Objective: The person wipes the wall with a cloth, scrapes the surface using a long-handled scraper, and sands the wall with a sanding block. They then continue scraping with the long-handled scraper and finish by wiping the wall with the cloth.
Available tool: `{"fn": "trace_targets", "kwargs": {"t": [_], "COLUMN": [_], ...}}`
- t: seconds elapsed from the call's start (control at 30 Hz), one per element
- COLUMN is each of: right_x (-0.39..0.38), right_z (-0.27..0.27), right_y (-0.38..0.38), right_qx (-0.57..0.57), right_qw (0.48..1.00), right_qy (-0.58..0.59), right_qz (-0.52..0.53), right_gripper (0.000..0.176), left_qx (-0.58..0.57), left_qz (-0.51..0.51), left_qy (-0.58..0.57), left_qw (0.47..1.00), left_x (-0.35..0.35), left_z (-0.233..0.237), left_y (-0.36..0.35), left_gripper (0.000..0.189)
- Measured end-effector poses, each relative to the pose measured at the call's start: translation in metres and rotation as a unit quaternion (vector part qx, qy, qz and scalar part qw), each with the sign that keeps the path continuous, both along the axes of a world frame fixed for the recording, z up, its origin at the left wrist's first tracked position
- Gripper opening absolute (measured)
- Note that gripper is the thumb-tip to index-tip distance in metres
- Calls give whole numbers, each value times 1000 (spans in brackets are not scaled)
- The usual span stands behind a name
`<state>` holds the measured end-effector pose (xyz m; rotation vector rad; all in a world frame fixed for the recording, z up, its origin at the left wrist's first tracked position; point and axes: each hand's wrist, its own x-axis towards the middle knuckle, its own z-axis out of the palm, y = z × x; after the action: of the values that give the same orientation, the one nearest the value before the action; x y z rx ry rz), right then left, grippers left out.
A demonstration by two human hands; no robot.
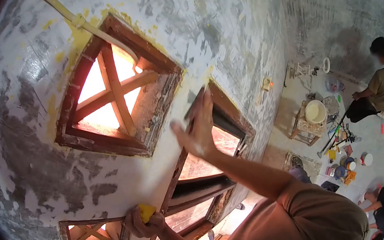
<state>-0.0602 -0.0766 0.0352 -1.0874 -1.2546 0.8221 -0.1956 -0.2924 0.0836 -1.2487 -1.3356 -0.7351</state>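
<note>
The right hand (198, 131) presses a flat scraper (195, 103) against the plastered wall (35, 156), at the upper edge of the middle window frame (230, 109); its grip is closed on the tool, fingers extended along the blade. The left hand (140, 223) has its grip clenched around a yellow block (147, 211), braced at the lower frame corner. Judged step: smoothing filler beside the frame. The next stroke calls for a flat blade angle, even pressure, and a path clear of the timber.
</note>
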Motion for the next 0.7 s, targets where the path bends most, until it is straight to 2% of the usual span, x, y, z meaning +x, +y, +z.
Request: {"fn": "trace_targets", "kwargs": {"t": [0.07, 0.1, 0.13, 0.2, 0.23, 0.27, 0.37, 0.4, 0.47, 0.5, 0.53, 0.57, 0.6, 0.63, 0.67, 0.7], "right_x": [7, 9, 7, -7, -14, -31, -39, -45, -48, -40, -31, -29, -5, 13, 21, 13], "right_z": [-3, -5, -6, -1, 10, 6, -2, -12, -30, -30, -29, -34, 1, 34, 55, 60], "right_y": [-27, -29, -17, 20, 19, 7, -62, -78, -70, -47, -10, 34, 63, 77, 82, 70], "right_qx": [78, 38, 33, 0, -6, 44, 118, 194, 318, 318, 322, 299, 237, 188, 132, 120], "right_qw": [987, 988, 988, 994, 997, 998, 976, 943, 895, 901, 904, 922, 958, 975, 990, 991], "right_qy": [23, -30, -33, 106, 76, 39, -77, -193, -268, -258, -246, -241, -163, -115, -45, -49], "right_qz": [137, 147, 145, 0, -32, -38, 164, 188, 160, 145, 134, 46, -15, -40, -17, -5], "right_gripper": [106, 101, 101, 96, 92, 92, 107, 107, 106, 105, 104, 98, 94, 98, 98, 99], "left_qx": [9, 20, 29, 23, 22, 25, 17, 16, -26, 7, 22, 47, 81, 84, 176, 222], "left_qz": [-8, -7, -4, 9, 4, -2, 3, 14, -74, -124, -107, -179, -250, -231, -291, -332], "left_qy": [6, -3, -13, -5, -7, -10, -4, -6, -109, -204, -210, -344, -464, -530, -677, -754], "left_qw": [1000, 1000, 1000, 1000, 1000, 1000, 1000, 1000, 991, 971, 972, 921, 846, 811, 653, 521], "left_x": [-1, 0, 2, 2, 2, 1, 3, 6, 15, 21, 31, 43, 53, 57, 56, 64], "left_z": [1, 1, -1, -1, -1, 0, 3, 6, 14, 11, 6, -1, -9, -27, -62, -80], "left_y": [12, 13, 12, 9, 9, 11, 12, 7, -2, -10, -19, -29, -41, -56, -75, -91], "left_gripper": [23, 23, 24, 24, 25, 25, 24, 24, 21, 20, 20, 20, 19, 18, 18, 18]}}
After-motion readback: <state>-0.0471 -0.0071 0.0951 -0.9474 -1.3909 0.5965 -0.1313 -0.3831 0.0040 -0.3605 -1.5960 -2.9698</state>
